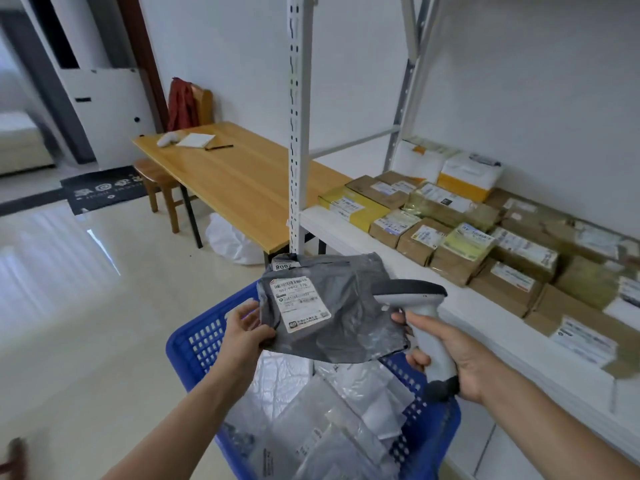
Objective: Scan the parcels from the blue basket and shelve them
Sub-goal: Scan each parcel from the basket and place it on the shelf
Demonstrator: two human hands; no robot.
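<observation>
My left hand [244, 332] grips the left edge of a grey plastic parcel [349, 313], held up over the blue basket [194, 344]. Its white shipping label [300, 303] faces up. My right hand [460, 358] holds a grey handheld scanner [420, 313] by its handle, with the head pointing left over the parcel. Several clear and white bagged parcels [322, 420] lie inside the basket below.
A white metal shelf [346, 230] at the right carries several brown and yellow cardboard boxes [460, 233]. Its upright post [298, 133] stands just behind the parcel. A wooden table [232, 178] with a stool and chair sits further back, and a white bag lies under it.
</observation>
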